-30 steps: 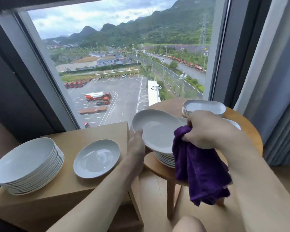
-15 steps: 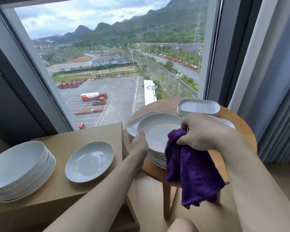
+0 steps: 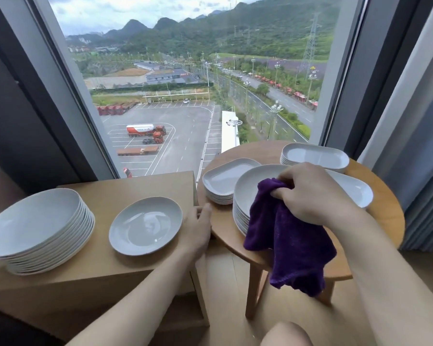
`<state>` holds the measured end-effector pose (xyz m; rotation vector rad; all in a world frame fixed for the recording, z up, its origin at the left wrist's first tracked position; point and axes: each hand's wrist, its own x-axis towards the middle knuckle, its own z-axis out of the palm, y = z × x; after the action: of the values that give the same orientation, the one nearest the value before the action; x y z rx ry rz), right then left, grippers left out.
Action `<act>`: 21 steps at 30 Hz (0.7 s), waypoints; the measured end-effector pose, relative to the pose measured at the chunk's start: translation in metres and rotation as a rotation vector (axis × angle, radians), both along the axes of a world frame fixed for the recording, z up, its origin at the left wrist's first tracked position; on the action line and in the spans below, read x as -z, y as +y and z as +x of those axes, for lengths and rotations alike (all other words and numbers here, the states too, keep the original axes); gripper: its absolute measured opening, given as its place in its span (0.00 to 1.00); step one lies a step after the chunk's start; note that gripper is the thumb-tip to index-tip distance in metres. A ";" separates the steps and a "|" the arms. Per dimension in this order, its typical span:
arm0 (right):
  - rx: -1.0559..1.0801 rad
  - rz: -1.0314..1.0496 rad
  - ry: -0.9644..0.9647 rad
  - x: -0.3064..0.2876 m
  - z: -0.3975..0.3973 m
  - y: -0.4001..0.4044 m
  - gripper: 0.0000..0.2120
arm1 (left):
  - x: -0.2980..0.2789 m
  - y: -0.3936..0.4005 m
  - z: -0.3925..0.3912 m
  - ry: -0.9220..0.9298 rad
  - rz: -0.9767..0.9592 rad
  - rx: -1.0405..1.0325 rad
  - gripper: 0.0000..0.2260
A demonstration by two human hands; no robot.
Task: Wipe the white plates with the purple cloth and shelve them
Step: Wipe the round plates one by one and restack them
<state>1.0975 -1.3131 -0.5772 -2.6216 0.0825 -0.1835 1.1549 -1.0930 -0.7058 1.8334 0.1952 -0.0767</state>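
Observation:
My right hand (image 3: 310, 193) grips a bunched purple cloth (image 3: 290, 240) over the top plate of a stack of round white plates (image 3: 248, 193) on the round wooden table (image 3: 385, 216). The cloth hangs down past the table's front edge. My left hand (image 3: 198, 228) lies with relaxed fingers in the gap between the table and the wooden cabinet (image 3: 140, 188), beside the right rim of a single white plate (image 3: 145, 226). It holds nothing. A tall stack of white plates (image 3: 35, 221) stands on the cabinet's left.
The round table also bears a stack of oblong plates (image 3: 223, 178) at its left, another oblong stack (image 3: 315, 156) at the back and an oblong plate (image 3: 353, 188) at the right. A large window lies behind and grey curtains (image 3: 425, 146) hang at right.
The round plate that my left hand held up now lies on the stack. My left hand has let go and dropped left toward the cabinet. My right hand still holds the cloth.

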 end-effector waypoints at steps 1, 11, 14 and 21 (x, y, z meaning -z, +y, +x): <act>-0.023 0.011 -0.009 0.000 0.000 0.004 0.10 | 0.009 0.023 -0.005 0.020 -0.036 -0.088 0.13; -0.231 0.229 -0.161 0.041 -0.009 0.097 0.08 | 0.046 0.168 -0.013 0.294 -0.243 -0.478 0.19; -0.258 0.278 -0.162 0.068 -0.015 0.118 0.13 | 0.050 0.177 -0.002 0.345 -0.219 -0.440 0.23; -0.249 0.352 -0.163 0.105 -0.022 0.129 0.18 | 0.049 0.194 0.005 0.346 -0.323 -0.299 0.18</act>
<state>1.0758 -1.1837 -0.6822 -2.2331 -0.2459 -0.2678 1.1598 -0.8991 -0.7545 1.4429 0.6596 -0.2045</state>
